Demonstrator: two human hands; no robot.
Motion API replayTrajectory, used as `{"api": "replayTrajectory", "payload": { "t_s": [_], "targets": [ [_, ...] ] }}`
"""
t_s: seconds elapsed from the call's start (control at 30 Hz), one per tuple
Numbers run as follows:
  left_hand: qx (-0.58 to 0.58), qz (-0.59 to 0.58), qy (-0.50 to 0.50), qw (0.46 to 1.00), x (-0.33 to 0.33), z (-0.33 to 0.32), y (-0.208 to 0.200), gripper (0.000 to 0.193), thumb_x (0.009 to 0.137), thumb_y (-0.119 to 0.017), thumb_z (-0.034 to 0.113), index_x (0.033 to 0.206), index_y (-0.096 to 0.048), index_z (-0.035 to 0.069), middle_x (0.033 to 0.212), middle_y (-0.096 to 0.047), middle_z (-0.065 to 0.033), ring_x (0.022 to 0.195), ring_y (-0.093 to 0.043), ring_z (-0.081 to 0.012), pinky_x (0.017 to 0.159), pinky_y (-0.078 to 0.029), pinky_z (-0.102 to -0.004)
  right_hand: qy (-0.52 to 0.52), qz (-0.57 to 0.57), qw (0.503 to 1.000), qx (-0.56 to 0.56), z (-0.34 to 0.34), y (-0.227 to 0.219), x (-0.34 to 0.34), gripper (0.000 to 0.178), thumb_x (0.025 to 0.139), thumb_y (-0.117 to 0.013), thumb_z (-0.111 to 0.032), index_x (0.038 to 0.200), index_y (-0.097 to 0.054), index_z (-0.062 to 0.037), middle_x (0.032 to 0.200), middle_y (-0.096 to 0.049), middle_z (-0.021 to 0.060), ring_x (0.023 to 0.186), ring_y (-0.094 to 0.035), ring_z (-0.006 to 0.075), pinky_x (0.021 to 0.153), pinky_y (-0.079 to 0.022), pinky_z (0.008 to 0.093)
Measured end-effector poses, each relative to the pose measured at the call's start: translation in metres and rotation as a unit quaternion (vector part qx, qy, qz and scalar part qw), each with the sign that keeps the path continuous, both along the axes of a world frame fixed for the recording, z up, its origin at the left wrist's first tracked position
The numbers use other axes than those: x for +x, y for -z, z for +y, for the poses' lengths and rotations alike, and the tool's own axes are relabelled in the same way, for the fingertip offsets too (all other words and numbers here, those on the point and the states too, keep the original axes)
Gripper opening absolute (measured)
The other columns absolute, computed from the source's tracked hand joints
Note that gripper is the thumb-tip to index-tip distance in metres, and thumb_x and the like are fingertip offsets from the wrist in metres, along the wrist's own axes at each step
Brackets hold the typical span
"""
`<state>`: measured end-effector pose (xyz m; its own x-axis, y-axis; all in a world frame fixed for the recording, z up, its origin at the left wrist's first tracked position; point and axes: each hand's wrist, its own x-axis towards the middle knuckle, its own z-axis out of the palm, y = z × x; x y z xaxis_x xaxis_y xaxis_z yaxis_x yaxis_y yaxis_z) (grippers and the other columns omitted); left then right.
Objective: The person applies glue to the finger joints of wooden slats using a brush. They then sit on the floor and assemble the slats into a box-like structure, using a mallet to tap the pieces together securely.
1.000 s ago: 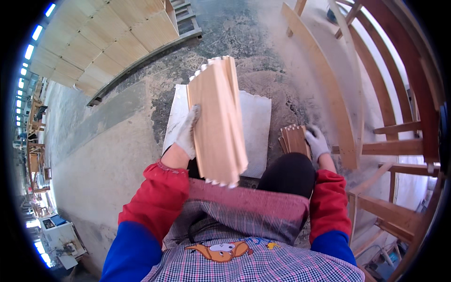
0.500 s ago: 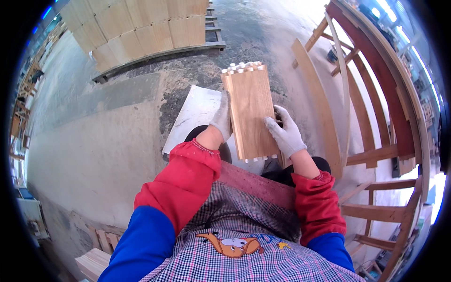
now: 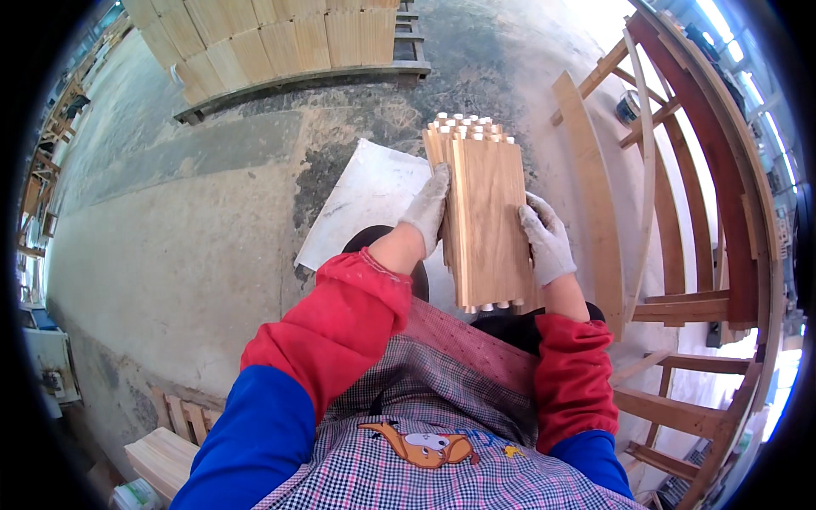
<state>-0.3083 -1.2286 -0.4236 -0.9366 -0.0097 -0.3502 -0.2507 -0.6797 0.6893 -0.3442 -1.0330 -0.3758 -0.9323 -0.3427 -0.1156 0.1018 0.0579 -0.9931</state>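
Currently, head cam: stack of boards (image 3: 491, 225) held btwn both gloved hands, in front of the lap.
Around it: wood frame (image 3: 680, 416) & long plank (image 3: 595, 195) on R, pallet (image 3: 297, 81) w/ light wood panels (image 3: 280, 42) up top, white sheet (image 3: 365, 200) on the floor (image 3: 170, 246) partly behind L forearm. L hand (image 3: 430, 208) grips the stack's left side, R hand (image 3: 548, 242) its right, fingers pressing it btwn them; some L fingertips hidden. Boards: flat, rectangular, grained, w/ rounded white nubs (image 3: 476, 127) at both ends. Gloves whitish, sleeves (image 3: 331, 297) red, apron (image 3: 425, 399) plaid.
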Motion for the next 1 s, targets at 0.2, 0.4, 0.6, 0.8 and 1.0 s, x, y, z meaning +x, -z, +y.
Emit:
{"api": "replayTrajectory", "payload": {
  "t_s": [0.2, 0.4, 0.6, 0.8, 1.0],
  "targets": [
    [-0.066, -0.025, -0.126, 0.990, -0.004, 0.016, -0.018, 0.065, 0.089, -0.046, 0.055, 0.123, -0.044, 0.000, 0.111, -0.058, -0.0104, 0.096, -0.058, -0.0199, 0.085, -0.046, -0.0343, 0.046, -0.019, 0.996, -0.068, -0.004, 0.012, -0.002, 0.036, 0.083, -0.061, -0.007, 0.118, -0.053, -0.0010, 0.109, -0.059, 0.0057, 0.096, -0.055, 0.0119, 0.087, -0.044, 0.0263],
    [0.031, -0.023, -0.214, 0.976, -0.014, 0.004, 0.002, 0.063, 0.088, -0.047, 0.052, 0.121, -0.045, -0.002, 0.105, -0.060, -0.0126, 0.094, -0.060, -0.0224, 0.082, -0.048, -0.0350, 0.129, -0.137, 0.944, -0.270, 0.042, 0.023, -0.038, 0.042, 0.084, -0.062, -0.017, 0.121, -0.049, -0.0038, 0.116, -0.058, 0.0110, 0.104, -0.057, 0.0242, 0.090, -0.048, 0.0386],
    [0.083, -0.003, -0.262, 0.961, -0.013, -0.025, 0.004, 0.060, 0.086, -0.053, 0.045, 0.132, -0.038, 0.008, 0.124, -0.052, -0.0117, 0.109, -0.054, -0.0275, 0.096, -0.042, -0.0409, 0.210, -0.124, 0.916, -0.319, 0.083, 0.015, -0.060, 0.053, 0.082, -0.063, -0.027, 0.126, -0.046, -0.0045, 0.120, -0.056, 0.0152, 0.107, -0.056, 0.0313, 0.089, -0.049, 0.0463],
    [0.178, 0.020, -0.379, 0.908, -0.006, -0.094, 0.002, 0.052, 0.083, -0.063, 0.031, 0.125, -0.041, 0.009, 0.118, -0.052, -0.0113, 0.105, -0.055, -0.0265, 0.091, -0.047, -0.0425, 0.367, -0.265, 0.853, -0.259, 0.094, 0.083, -0.083, 0.022, 0.079, -0.066, -0.012, 0.100, -0.060, -0.0092, 0.095, -0.066, 0.0082, 0.081, -0.066, 0.0231, 0.069, -0.058, 0.0339],
    [0.196, -0.124, -0.486, 0.843, 0.057, -0.173, 0.092, 0.055, 0.077, -0.068, 0.036, 0.120, -0.045, 0.010, 0.114, -0.053, -0.0114, 0.106, -0.053, -0.0271, 0.095, -0.046, -0.0420, 0.347, -0.331, 0.861, -0.168, 0.040, 0.163, -0.043, 0.014, 0.082, -0.061, -0.011, 0.095, -0.058, -0.0072, 0.095, -0.063, 0.0095, 0.083, -0.064, 0.0274, 0.069, -0.059, 0.0423]
  ]
}}
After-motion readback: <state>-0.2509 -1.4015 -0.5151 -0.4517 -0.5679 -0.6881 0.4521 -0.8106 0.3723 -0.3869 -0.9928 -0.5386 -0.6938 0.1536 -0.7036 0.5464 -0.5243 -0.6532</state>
